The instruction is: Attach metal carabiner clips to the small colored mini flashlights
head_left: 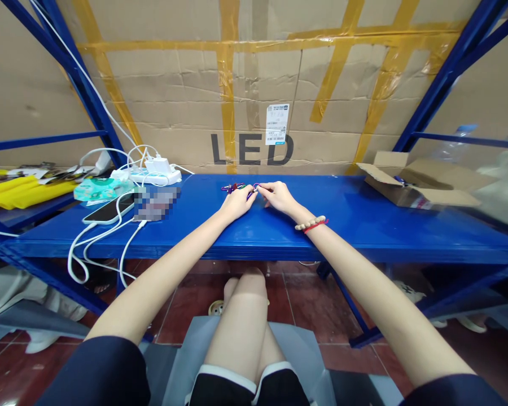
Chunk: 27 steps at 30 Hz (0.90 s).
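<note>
Both hands meet over the middle of the blue table (342, 225). My left hand (236, 203) has its fingers closed around small, shiny purple and dark pieces, too small to name. Thumb and fingertips of my right hand (279, 196) pinch a thin purple ring (257, 185), right beside the left fingertips. Whether the ring is joined to the pieces in the left hand, I cannot tell. A little cluster of purple, red and green pieces (232, 186) lies just behind my left hand, partly covered by it.
To the left, a phone (110, 210), a blurred-out device, white charging cables, a power strip (163, 177) and a teal packet (103, 189). An open cardboard box (419, 194) stands at the right. Behind the table rises a taped cardboard sheet (173, 101); blue frame posts flank it.
</note>
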Motion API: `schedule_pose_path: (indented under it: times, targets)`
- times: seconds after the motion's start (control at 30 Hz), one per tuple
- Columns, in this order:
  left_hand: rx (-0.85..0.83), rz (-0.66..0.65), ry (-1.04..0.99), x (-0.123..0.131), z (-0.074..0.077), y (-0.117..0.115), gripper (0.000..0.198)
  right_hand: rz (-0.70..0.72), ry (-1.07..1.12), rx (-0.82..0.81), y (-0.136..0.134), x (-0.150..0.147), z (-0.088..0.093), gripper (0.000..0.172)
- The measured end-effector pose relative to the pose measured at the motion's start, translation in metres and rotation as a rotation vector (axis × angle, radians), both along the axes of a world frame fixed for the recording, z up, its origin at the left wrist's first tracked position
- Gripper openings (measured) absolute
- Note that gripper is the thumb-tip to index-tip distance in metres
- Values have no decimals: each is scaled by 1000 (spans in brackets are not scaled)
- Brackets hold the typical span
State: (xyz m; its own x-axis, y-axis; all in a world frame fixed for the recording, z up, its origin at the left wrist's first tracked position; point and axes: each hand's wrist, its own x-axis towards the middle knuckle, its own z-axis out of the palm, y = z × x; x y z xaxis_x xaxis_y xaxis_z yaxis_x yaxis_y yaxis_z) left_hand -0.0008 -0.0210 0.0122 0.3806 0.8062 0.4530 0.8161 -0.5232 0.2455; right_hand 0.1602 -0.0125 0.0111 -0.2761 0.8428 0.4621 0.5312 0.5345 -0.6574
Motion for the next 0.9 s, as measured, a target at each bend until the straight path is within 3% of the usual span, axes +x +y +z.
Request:
schedule_pose_path:
  times: [0.3,0.6,0.9]
  targets:
    - [-26,3,-30,0,0,-1,27,-9,-90,132,2,3,0,36]
    - [-24,-185,-260,-5,-7,14,26,-45,-139,227,1,3,1,34]
    - [-16,-259,-452,-5,-8,18,26,-28,-76,261,3,4,-1,36]
